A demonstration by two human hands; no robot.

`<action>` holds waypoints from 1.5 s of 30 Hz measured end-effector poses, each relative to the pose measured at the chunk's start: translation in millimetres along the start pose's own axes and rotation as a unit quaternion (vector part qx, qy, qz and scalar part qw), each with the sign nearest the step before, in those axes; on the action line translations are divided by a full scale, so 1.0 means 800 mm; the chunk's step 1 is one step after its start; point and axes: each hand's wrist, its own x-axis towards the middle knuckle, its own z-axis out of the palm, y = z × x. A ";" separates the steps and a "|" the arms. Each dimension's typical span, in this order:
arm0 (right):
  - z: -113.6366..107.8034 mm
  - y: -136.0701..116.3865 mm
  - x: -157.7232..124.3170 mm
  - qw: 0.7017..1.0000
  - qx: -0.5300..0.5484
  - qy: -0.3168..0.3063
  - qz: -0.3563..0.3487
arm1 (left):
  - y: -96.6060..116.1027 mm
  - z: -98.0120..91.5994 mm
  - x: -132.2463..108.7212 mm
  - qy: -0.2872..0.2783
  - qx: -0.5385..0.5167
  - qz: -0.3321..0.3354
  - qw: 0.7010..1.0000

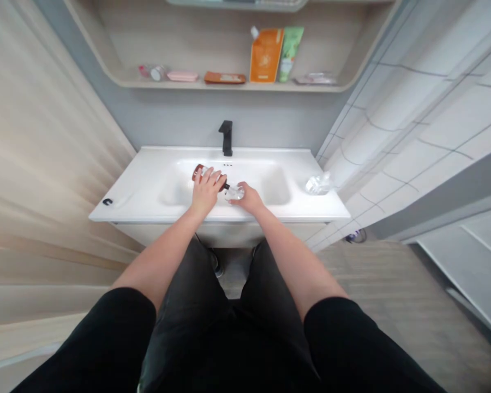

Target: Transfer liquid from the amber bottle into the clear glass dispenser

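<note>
Over the white sink basin, my left hand is wrapped round a bottle with a brown-red end. The bottle is tilted, its dark neck pointing down to the right. My right hand grips a small clear container, whose exact kind is hard to make out. The bottle's neck and the clear container meet or nearly touch. Part of the bottle is hidden under my left fingers.
A black faucet stands behind the basin. On the counter are a small black piece at left and a clear plastic item at right. The shelf above holds an orange pouch, a green tube and small items.
</note>
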 end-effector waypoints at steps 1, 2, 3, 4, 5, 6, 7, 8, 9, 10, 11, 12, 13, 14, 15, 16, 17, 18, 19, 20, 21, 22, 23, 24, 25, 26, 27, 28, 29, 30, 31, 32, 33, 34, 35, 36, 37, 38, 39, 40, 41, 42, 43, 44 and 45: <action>0.000 0.000 0.000 1.000 0.001 0.001 0.000 | 0.000 0.000 0.000 0.001 0.000 -0.001 1.000; 0.001 0.001 0.000 1.000 0.003 0.003 -0.002 | 0.000 0.000 0.001 0.001 -0.001 -0.002 1.000; 0.001 0.001 0.000 1.000 0.005 0.004 -0.004 | 0.000 -0.001 0.001 0.002 -0.004 -0.002 1.000; 0.001 0.002 0.000 1.000 0.009 0.005 -0.007 | -0.001 -0.001 0.002 0.001 -0.006 -0.001 1.000; 0.002 0.002 0.000 1.000 0.013 0.007 -0.009 | -0.001 -0.001 0.003 0.002 -0.008 0.001 1.000; 0.002 0.003 0.000 1.000 0.015 0.009 -0.010 | -0.002 -0.001 0.004 0.003 -0.010 0.004 1.000; 0.002 0.003 0.000 1.000 0.018 0.012 -0.009 | -0.003 -0.001 0.005 0.006 -0.010 0.008 1.000; 0.002 0.003 0.000 1.000 0.020 0.014 -0.007 | -0.004 -0.001 0.007 0.009 -0.011 0.015 1.000; 0.002 0.004 0.000 1.000 0.023 0.017 -0.006 | -0.005 -0.001 0.008 0.012 -0.011 0.022 1.000; 0.002 0.004 -0.001 0.999 0.026 0.020 -0.005 | -0.006 -0.002 0.010 0.015 -0.012 0.029 0.999; 0.002 0.004 -0.001 0.999 0.029 0.022 -0.004 | -0.007 -0.002 0.013 0.016 -0.011 0.037 0.999; 0.002 0.004 -0.001 0.999 0.032 0.023 -0.003 | -0.008 -0.003 0.015 0.015 -0.009 0.044 0.999; 0.001 0.004 -0.001 0.999 0.034 0.025 -0.003 | -0.008 -0.005 0.017 0.013 -0.006 0.052 0.999; 0.001 0.004 -0.001 0.999 0.036 0.027 -0.003 | -0.009 -0.006 0.019 0.011 0.000 0.060 0.998; 0.001 0.004 -0.002 0.999 0.039 0.029 -0.002 | -0.009 -0.008 0.021 0.008 0.005 0.068 0.998; 0.001 0.005 -0.002 0.999 0.042 0.031 -0.002 | -0.009 -0.010 0.024 0.007 0.011 0.076 0.997; 0.001 0.005 -0.002 0.998 0.047 0.033 -0.001 | -0.009 -0.012 0.026 0.006 0.016 0.083 0.996; 0.000 0.005 -0.002 0.998 0.052 0.035 -0.001 | -0.009 -0.014 0.028 0.004 0.020 0.090 0.996; 0.000 0.006 -0.002 0.998 0.058 0.037 -0.001 | -0.009 -0.016 0.031 0.003 0.022 0.096 0.995; 0.000 0.007 -0.002 0.997 0.065 0.039 -0.001 | -0.008 -0.018 0.033 0.002 0.025 0.103 0.994; -0.001 0.007 -0.002 0.996 0.074 0.040 -0.003 | -0.008 -0.020 0.036 0.000 0.026 0.109 0.994; -0.001 0.008 -0.002 0.996 0.083 0.041 -0.005 | -0.007 -0.022 0.038 -0.002 0.027 0.114 0.993; -0.001 0.008 -0.002 0.995 0.093 0.043 -0.006 | -0.006 -0.024 0.041 -0.005 0.025 0.118 0.993; -0.002 0.009 -0.003 0.994 0.101 0.044 -0.008 | -0.004 -0.026 0.044 -0.007 0.021 0.121 0.992; -0.002 0.009 -0.003 0.993 0.109 0.047 -0.008 | -0.003 -0.029 0.047 -0.009 0.016 0.122 0.992; -0.002 0.010 -0.003 0.992 0.115 0.050 -0.008 | -0.001 -0.031 0.049 -0.011 0.011 0.123 0.992; -0.002 0.010 -0.003 0.991 0.120 0.054 -0.008 | 0.001 -0.033 0.052 -0.013 0.007 0.123 0.992; -0.002 0.010 -0.003 0.991 0.124 0.057 -0.008 | 0.002 -0.035 0.054 -0.014 0.006 0.124 0.992; -0.002 0.011 -0.003 0.990 0.128 0.061 -0.009 | 0.004 -0.037 0.056 -0.016 0.005 0.126 0.992; -0.002 0.011 -0.003 0.989 0.133 0.063 -0.009 | 0.005 -0.039 0.058 -0.018 0.006 0.128 0.992; -0.003 0.011 -0.003 0.988 0.137 0.064 -0.010 | 0.006 -0.041 0.059 -0.019 0.007 0.131 0.991; -0.003 0.011 -0.003 0.988 0.141 0.064 -0.010 | 0.007 -0.043 0.061 -0.021 0.007 0.134 0.991; -0.004 0.011 -0.003 0.987 0.144 0.063 -0.009 | 0.008 -0.044 0.062 -0.022 0.008 0.137 0.990; -0.004 0.010 -0.003 0.987 0.146 0.063 -0.007 | 0.009 -0.045 0.063 -0.024 0.009 0.141 0.990; -0.005 0.010 -0.003 0.987 0.148 0.064 -0.005 | 0.009 -0.046 0.065 -0.026 0.012 0.144 0.989; -0.006 0.009 -0.004 0.987 0.149 0.065 -0.004 | 0.009 -0.047 0.066 -0.028 0.016 0.149 0.988; -0.007 0.008 -0.004 0.986 0.150 0.067 -0.004 | 0.009 -0.048 0.067 -0.030 0.022 0.154 0.987; -0.007 0.007 -0.005 0.986 0.151 0.069 -0.004 | 0.009 -0.049 0.069 -0.031 0.029 0.159 0.986; -0.008 0.006 -0.005 0.986 0.153 0.070 -0.004 | 0.009 -0.049 0.070 -0.032 0.035 0.164 0.985; -0.008 0.005 -0.005 0.986 0.154 0.071 -0.004 | 0.009 -0.050 0.072 -0.033 0.041 0.169 0.984; -0.009 0.005 -0.005 0.986 0.153 0.072 -0.003 | 0.009 -0.050 0.074 -0.034 0.046 0.172 0.983; -0.009 0.005 -0.005 0.986 0.153 0.073 -0.001 | 0.009 -0.051 0.075 -0.037 0.049 0.175 0.983; -0.009 0.005 -0.005 0.985 0.153 0.075 0.001 | 0.010 -0.052 0.076 -0.040 0.050 0.176 0.982; -0.009 0.005 -0.005 0.985 0.154 0.078 0.001 | 0.011 -0.053 0.078 -0.043 0.051 0.178 0.982; -0.008 0.005 -0.004 0.985 0.156 0.079 0.001 | 0.011 -0.054 0.079 -0.047 0.050 0.180 0.981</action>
